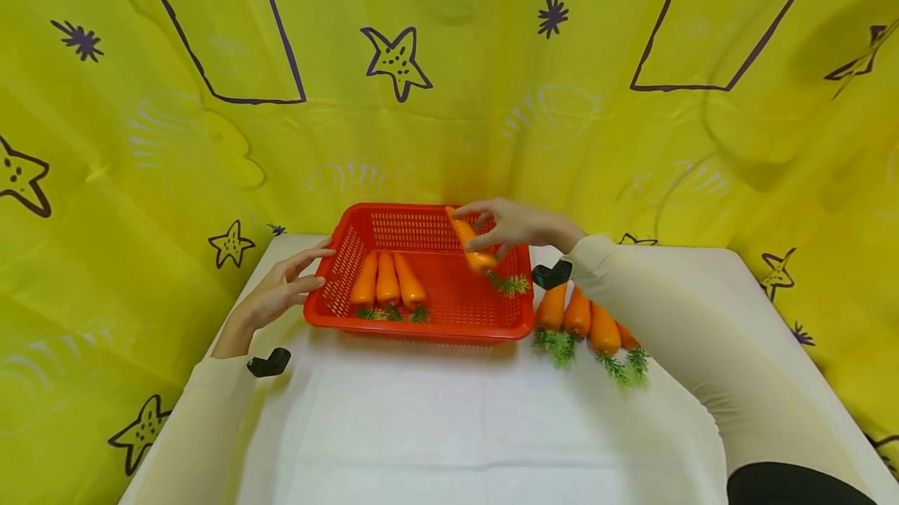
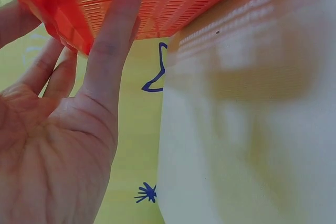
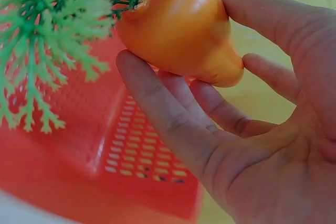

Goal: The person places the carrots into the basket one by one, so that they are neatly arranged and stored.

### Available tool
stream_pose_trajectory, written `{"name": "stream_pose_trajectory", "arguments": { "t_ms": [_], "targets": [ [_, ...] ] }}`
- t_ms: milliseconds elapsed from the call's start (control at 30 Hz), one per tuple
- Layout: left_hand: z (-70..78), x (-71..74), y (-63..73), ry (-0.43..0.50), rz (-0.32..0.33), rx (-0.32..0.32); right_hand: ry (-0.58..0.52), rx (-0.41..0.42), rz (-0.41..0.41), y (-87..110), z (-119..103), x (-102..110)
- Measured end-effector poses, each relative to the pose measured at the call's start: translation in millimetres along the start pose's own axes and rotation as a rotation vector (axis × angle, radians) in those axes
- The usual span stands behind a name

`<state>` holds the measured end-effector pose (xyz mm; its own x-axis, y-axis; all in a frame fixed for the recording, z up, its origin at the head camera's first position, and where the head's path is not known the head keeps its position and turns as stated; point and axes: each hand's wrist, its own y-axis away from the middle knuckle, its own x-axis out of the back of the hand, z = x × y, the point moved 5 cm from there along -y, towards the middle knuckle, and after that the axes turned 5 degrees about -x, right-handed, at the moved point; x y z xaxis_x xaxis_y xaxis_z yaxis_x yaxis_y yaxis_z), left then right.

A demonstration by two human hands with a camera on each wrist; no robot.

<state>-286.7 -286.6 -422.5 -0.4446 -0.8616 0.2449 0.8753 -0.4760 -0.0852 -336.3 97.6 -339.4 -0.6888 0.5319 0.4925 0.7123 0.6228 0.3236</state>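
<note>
A red plastic basket (image 1: 435, 331) with slotted walls stands on the white table. Over its right part my right hand (image 1: 518, 225) holds an orange carrot (image 1: 463, 233) between thumb and fingers, tilted, its green leafy top (image 3: 34, 30) toward me. The right wrist view shows the fingertips around the carrot's smooth body. Three carrots (image 1: 387, 280) lie side by side in the basket's left half, leaves toward the front. At the left end of the basket, my left hand (image 1: 272, 296) touches the outer wall with fingers extended; the thumb (image 2: 107, 51) lies along it.
Several more carrots (image 1: 577, 314) lie on the white table (image 1: 421, 419) just right of the basket, partly hidden by my right sleeve (image 1: 646, 318). A yellow patterned curtain (image 1: 449, 138) hangs behind and along both sides of the table.
</note>
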Motion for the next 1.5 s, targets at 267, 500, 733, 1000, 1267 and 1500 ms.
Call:
{"name": "stream_pose_trajectory", "arguments": {
  "t_ms": [267,500,733,1000,1267,1500],
  "targets": [
    [-0.6,0.1,0.6,0.037,0.005,0.003,0.017,-0.005,-0.036,-36.1,7.9,-25.3],
    [-1.2,0.5,-0.5,0.027,0.018,0.013,-0.039,-0.043,-0.084,-65.7,19.3,-48.4],
    [0.8,-1.4,-0.2,-0.007,0.023,0.006,-0.091,-0.117,-0.086,-82.1,30.9,-63.4],
    [1.5,-2.7,-0.1,-0.038,0.023,-0.01,-0.101,-0.152,-0.097,-92.9,41.0,-75.6],
    [-3.3,0.6,-0.7,-0.035,0.026,-0.011,-0.002,-0.141,-0.061,-95.5,35.5,-78.2],
    [-4.2,0.1,-1.0,-0.024,0.027,-0.016,0.162,-0.116,-0.023,-97.3,30.0,-78.8]
  ]
}}
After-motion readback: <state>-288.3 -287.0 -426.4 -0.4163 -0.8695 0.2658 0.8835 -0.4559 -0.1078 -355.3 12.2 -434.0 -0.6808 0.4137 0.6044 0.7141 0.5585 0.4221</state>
